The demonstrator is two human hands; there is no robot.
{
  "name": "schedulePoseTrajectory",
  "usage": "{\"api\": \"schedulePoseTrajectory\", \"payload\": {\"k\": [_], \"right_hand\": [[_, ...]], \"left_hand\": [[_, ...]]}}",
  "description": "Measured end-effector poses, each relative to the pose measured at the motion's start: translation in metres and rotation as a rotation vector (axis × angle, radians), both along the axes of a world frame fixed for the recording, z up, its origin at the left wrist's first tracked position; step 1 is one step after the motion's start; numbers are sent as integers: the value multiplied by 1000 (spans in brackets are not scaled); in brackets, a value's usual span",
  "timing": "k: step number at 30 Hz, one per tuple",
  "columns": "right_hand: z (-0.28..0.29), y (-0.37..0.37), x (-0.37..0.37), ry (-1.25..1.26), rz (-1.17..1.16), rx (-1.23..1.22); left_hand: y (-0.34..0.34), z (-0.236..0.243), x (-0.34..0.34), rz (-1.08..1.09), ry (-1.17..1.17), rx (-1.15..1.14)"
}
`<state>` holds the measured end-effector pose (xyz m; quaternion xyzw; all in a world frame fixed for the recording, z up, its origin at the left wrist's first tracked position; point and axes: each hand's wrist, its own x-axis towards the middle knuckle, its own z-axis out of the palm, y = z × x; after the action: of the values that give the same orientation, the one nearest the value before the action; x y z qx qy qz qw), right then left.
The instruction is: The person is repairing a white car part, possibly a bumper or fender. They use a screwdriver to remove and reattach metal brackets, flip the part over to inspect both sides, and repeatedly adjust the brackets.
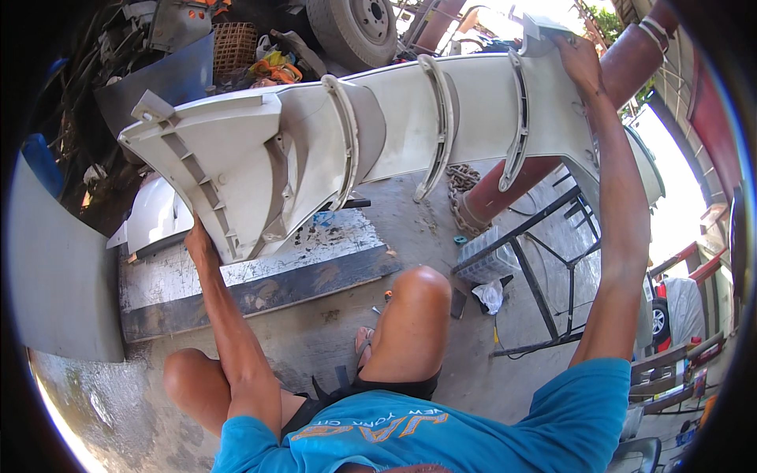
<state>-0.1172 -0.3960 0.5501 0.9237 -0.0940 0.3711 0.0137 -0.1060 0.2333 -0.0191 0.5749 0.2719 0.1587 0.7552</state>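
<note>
A long off-white plastic car bumper panel (410,110) with several curved fins is held up in front of me, spanning most of the view. Its left end is nearer and lower than its right end. My left hand (202,241) grips the lower edge at the left end, its fingers mostly hidden by the panel. With the arm stretched far forward, my right hand (577,61) holds the upper edge near the right end. Under the panel's left part lies a low board (284,296) with a worn white top and a dark side.
A grey curved panel (59,268) stands at the left. Behind lie a wheel (355,27), a wicker basket (234,46) and scrap parts. On the right are a red pipe (512,183), a chain (460,193), a black metal frame (544,296) and a clear plastic bin (485,254).
</note>
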Motion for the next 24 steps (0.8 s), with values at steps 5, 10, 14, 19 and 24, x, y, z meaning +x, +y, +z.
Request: {"api": "schedulePoseTrajectory", "payload": {"k": [5,10,14,19,24], "right_hand": [[-10,20,0,-82,222,-10],[-6,12,2,-76,163,-23],[-8,5,5,-70,169,-23],[-10,2,11,-88,183,1],[-16,28,3,-75,139,26]], "left_hand": [[-3,-1,-3,-8,49,-38],[-13,-4,-7,-31,36,-66],[-14,-4,-9,-43,19,-51],[-13,-12,-10,-41,-11,-69],[-2,-11,-10,-25,-3,-55]]}}
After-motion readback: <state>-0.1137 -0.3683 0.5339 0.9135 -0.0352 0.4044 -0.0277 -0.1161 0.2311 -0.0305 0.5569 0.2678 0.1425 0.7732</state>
